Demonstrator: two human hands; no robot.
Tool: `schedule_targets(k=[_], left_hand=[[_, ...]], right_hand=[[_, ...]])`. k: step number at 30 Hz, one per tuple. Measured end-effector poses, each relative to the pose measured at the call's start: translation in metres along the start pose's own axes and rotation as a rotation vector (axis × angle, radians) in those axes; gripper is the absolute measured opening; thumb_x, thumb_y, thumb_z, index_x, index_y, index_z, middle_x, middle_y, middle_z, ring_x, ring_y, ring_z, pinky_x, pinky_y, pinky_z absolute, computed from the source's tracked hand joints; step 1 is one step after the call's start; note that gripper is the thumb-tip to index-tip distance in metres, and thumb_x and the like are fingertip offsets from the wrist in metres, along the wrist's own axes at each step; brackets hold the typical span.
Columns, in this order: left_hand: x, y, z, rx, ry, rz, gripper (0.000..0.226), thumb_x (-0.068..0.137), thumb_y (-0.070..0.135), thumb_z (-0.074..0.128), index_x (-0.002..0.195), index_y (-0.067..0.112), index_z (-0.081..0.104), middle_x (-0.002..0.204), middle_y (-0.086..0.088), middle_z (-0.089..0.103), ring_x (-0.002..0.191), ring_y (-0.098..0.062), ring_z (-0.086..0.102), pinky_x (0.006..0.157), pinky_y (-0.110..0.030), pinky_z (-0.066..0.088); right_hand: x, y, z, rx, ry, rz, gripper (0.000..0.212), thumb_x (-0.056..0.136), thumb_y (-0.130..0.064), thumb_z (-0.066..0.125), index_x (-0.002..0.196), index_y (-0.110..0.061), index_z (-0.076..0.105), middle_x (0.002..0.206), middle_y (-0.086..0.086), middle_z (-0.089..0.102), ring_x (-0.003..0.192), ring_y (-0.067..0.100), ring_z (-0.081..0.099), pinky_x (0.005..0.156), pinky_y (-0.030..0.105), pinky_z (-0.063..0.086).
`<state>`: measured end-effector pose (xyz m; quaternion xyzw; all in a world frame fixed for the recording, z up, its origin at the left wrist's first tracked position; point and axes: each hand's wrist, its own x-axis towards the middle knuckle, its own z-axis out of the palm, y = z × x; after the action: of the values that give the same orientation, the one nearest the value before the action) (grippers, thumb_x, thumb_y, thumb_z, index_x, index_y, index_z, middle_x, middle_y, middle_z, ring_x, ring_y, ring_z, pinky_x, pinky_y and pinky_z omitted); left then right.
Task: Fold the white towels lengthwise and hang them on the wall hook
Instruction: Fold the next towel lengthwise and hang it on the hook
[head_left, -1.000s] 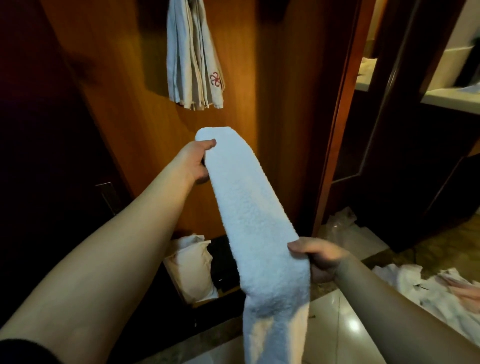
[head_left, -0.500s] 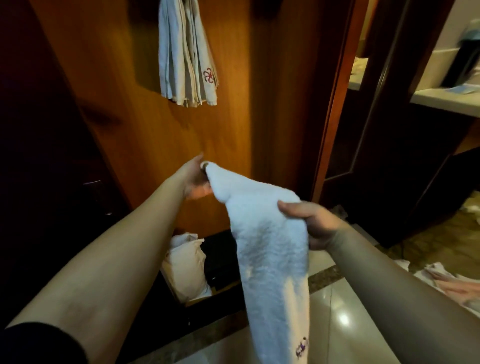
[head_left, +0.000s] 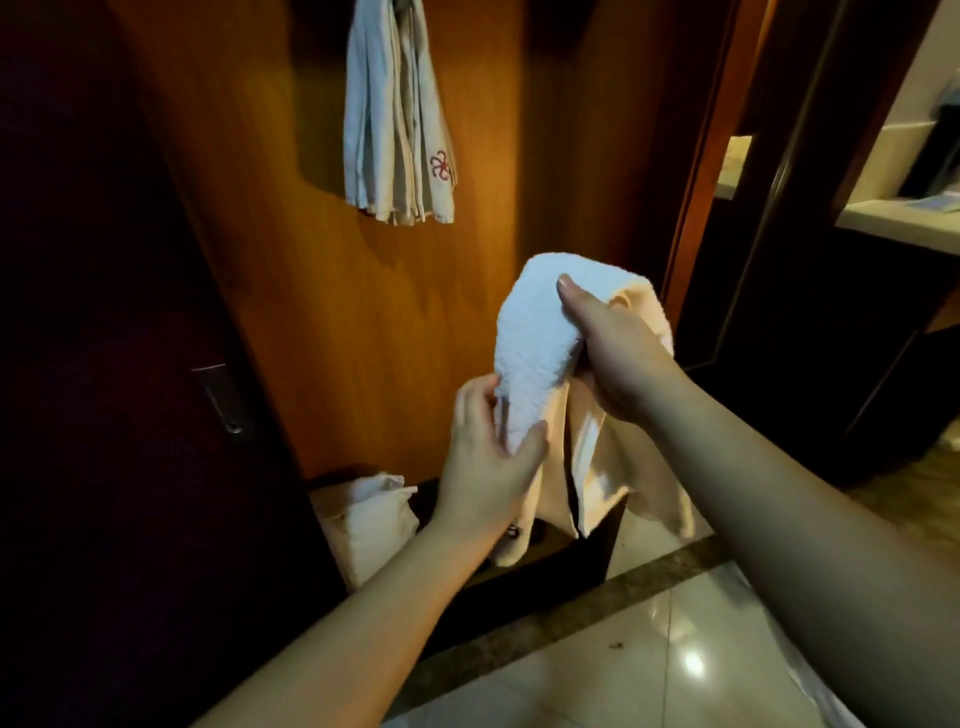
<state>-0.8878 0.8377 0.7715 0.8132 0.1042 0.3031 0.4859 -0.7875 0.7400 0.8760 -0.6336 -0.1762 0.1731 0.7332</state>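
The white towel (head_left: 535, 332), a long strip a second ago, is now doubled below the hung towels (head_left: 397, 119); left hand (head_left: 488, 467) fingers pinch its ends, right hand (head_left: 613, 353) grips the bend, ready for hanging.

We're looking down at a white towel (head_left: 535, 343) doubled over into a hump in front of the wooden wall (head_left: 322, 312). The right hand (head_left: 618, 353) is gripping its top fold, thumb lying across the terry, while the left hand (head_left: 488, 467) is pinching the lower end. Loose ends are dangling below. Above, folded towels (head_left: 397, 119) are hanging on the wall, one showing a red emblem.
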Motion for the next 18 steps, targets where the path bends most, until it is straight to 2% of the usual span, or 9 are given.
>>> schedule_targets(k=[3,5,8,10,12,15,16,18], left_hand=[[0.007,0.018,0.010,0.118,-0.010,-0.032,0.068,0.097,0.037,0.059,0.152,0.030,0.020,0.157,0.009,0.027,0.139,-0.012,0.037,0.105,-0.034,0.047],[0.019,0.024,0.011,0.262,0.032,-0.035,0.068,0.099,0.036,0.056,0.155,0.030,0.018,0.162,0.008,0.024,0.144,-0.015,0.035,0.108,-0.033,0.045],[0.034,0.029,0.009,0.404,0.070,-0.036,0.068,0.098,0.030,0.060,0.155,0.025,0.023,0.160,0.003,0.033,0.144,-0.018,0.036,0.110,-0.036,0.044],[0.039,0.023,0.007,0.484,0.087,-0.013,0.060,0.097,0.027,0.062,0.150,0.024,0.034,0.147,0.002,0.049,0.134,-0.018,0.049,0.101,-0.037,0.052],[0.041,0.005,-0.001,0.542,0.092,-0.052,0.042,0.097,0.020,0.058,0.137,0.025,0.047,0.125,0.004,0.063,0.114,-0.018,0.062,0.082,-0.032,0.055],[0.039,-0.035,-0.023,0.616,0.115,-0.142,0.026,0.098,0.017,0.054,0.121,0.026,0.057,0.099,0.006,0.065,0.086,-0.019,0.065,0.065,-0.034,0.055],[0.039,-0.048,-0.031,0.642,0.111,-0.158,0.022,0.097,0.020,0.054,0.119,0.025,0.059,0.095,0.006,0.064,0.079,-0.018,0.063,0.061,-0.035,0.054],[0.040,-0.067,-0.045,0.659,0.082,-0.181,0.022,0.096,0.022,0.056,0.117,0.022,0.061,0.102,0.005,0.062,0.081,-0.019,0.060,0.063,-0.036,0.053]], right_hand=[[0.004,-0.007,0.010,-0.037,0.031,-0.018,0.044,0.097,-0.052,0.052,0.121,-0.015,0.050,0.120,-0.003,0.062,0.112,0.016,0.060,0.109,0.040,0.044],[0.007,-0.011,0.014,-0.081,0.072,-0.040,0.051,0.096,-0.057,0.050,0.126,-0.016,0.048,0.127,-0.003,0.057,0.119,0.018,0.056,0.111,0.041,0.042],[0.011,-0.015,0.018,-0.101,0.147,-0.089,0.057,0.095,-0.060,0.049,0.131,-0.016,0.044,0.124,-0.003,0.052,0.121,0.021,0.053,0.110,0.043,0.042],[0.013,-0.018,0.018,-0.096,0.209,-0.109,0.062,0.095,-0.060,0.049,0.135,-0.013,0.046,0.120,-0.002,0.056,0.115,0.020,0.056,0.107,0.043,0.045],[0.015,-0.024,0.011,-0.074,0.291,-0.123,0.056,0.097,-0.056,0.049,0.132,-0.012,0.050,0.116,0.000,0.061,0.109,0.019,0.060,0.102,0.042,0.049],[0.023,-0.029,-0.006,-0.012,0.406,-0.130,0.044,0.100,-0.049,0.047,0.126,-0.013,0.049,0.110,0.000,0.063,0.103,0.019,0.063,0.093,0.038,0.053],[0.025,-0.028,-0.011,0.006,0.427,-0.126,0.047,0.101,-0.047,0.046,0.131,-0.011,0.049,0.111,0.000,0.063,0.103,0.018,0.062,0.090,0.036,0.053],[0.028,-0.027,-0.017,0.029,0.452,-0.097,0.053,0.101,-0.045,0.047,0.138,-0.008,0.047,0.116,0.004,0.063,0.104,0.022,0.063,0.089,0.037,0.055]])
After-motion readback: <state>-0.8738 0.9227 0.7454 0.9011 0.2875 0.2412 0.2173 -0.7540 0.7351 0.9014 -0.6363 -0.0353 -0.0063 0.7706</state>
